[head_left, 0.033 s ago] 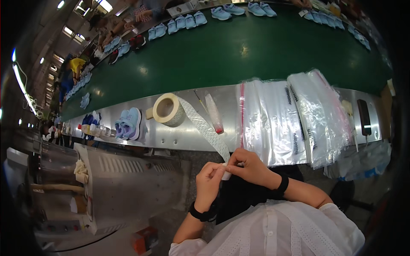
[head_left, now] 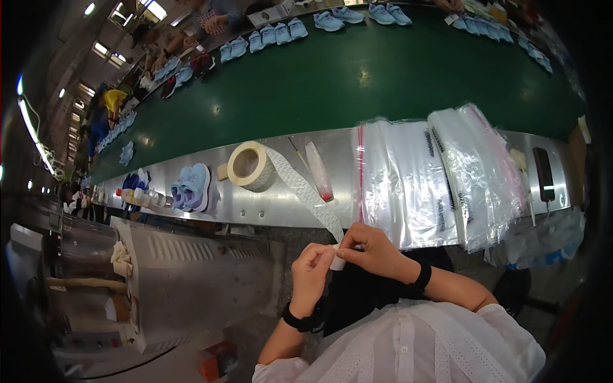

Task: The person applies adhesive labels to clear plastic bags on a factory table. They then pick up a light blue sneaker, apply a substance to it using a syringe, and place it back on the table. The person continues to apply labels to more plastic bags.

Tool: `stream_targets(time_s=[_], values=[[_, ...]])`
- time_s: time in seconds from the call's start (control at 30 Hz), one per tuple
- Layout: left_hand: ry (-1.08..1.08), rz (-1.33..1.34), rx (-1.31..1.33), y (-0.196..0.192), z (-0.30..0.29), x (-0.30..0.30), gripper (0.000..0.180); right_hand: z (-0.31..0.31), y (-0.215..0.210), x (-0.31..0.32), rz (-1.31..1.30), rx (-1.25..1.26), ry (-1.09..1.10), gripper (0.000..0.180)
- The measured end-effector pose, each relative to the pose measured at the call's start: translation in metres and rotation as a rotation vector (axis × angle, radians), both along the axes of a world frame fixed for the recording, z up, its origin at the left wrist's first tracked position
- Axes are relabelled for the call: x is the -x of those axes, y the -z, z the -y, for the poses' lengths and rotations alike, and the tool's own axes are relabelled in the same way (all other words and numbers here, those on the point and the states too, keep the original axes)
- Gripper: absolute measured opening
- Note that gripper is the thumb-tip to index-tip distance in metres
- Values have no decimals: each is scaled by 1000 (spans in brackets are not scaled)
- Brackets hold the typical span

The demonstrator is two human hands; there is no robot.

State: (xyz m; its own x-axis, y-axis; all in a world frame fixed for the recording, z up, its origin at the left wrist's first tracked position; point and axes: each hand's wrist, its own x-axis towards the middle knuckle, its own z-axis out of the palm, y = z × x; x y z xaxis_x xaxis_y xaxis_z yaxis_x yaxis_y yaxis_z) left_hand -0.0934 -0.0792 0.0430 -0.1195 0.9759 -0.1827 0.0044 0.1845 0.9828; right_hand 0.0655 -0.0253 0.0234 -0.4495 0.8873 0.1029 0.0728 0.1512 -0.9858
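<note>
My left hand (head_left: 311, 276) and my right hand (head_left: 371, 253) meet just off the near edge of the metal ledge. Fingers and thumbs of both are closed in a pinch on the free end of a white printed strip (head_left: 303, 191). That strip runs slantwise back to a cream-coloured roll (head_left: 260, 180) lying on the ledge. A short white piece of the strip hangs below my fingertips; exactly what they pinch is partly hidden. Right of the strip lies a narrow clear plastic piece with a red end (head_left: 317, 167), beside a thin yellow-handled tool (head_left: 297, 150).
Clear plastic bags (head_left: 408, 185) lie in overlapping stacks to the right, near a dark phone-like device (head_left: 544, 173). Light-blue shoes (head_left: 199, 186) and a clear bottle (head_left: 148, 198) stand left on the ledge (head_left: 255, 214). Beyond runs a green conveyor belt (head_left: 332, 83) with more shoes; people work across it.
</note>
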Motion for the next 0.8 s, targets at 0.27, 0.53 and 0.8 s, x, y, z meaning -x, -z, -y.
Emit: stream_targets(time_s=[0.27, 0.53, 0.8], values=[[41, 10, -6, -6, -3, -10, 8, 1, 5, 0, 92, -32, 62, 17], [-97, -140, -189, 1, -14, 10, 5, 4, 9, -14, 176, -110, 53, 19], [352, -106, 178, 13, -33, -8, 34, 21, 1, -47, 532, -402, -204, 24]])
